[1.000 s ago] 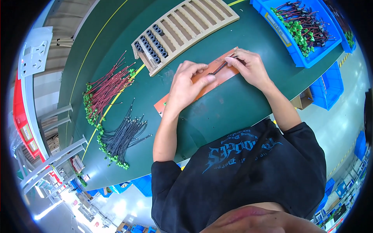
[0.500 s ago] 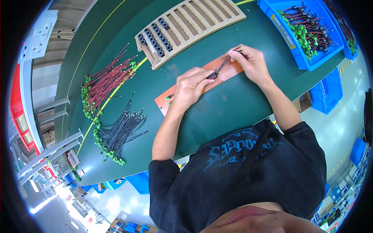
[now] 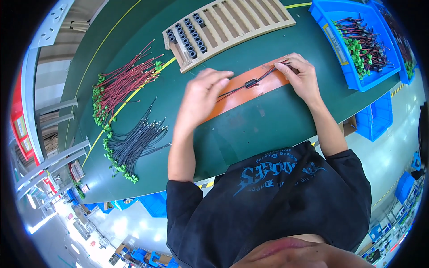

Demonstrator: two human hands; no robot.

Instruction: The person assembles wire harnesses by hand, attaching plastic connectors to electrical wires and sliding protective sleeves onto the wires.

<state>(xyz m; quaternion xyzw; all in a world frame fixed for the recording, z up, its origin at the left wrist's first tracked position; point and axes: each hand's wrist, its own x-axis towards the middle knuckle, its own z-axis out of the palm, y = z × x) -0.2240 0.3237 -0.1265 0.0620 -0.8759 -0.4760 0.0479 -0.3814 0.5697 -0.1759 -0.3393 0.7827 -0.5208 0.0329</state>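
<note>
A black ferrite core [image 3: 251, 83] with dark wires running through it lies over the orange mat [image 3: 241, 97]. My right hand [image 3: 301, 76] is closed on the wires to the right of the core, with thumb and fingertips pinched together. Over the left part of the mat is my left hand [image 3: 203, 94], slightly blurred. Its thumb and forefinger point right and stand apart, with no core between them. The wires from the core's left side pass close beneath this hand, and their far end is hidden behind it.
Red wires [image 3: 127, 82] and black wires [image 3: 138, 138] with green connectors lie in bundles at the left. A beige slotted tray [image 3: 228, 29] holding several black cores stands at the back. A blue bin [image 3: 355, 82] of wired parts sits at the far right.
My left hand has let go of the core and moved left, opening. The core now lies free of the fingers, while my right hand stays on the wires. The whole view shifted slightly.
</note>
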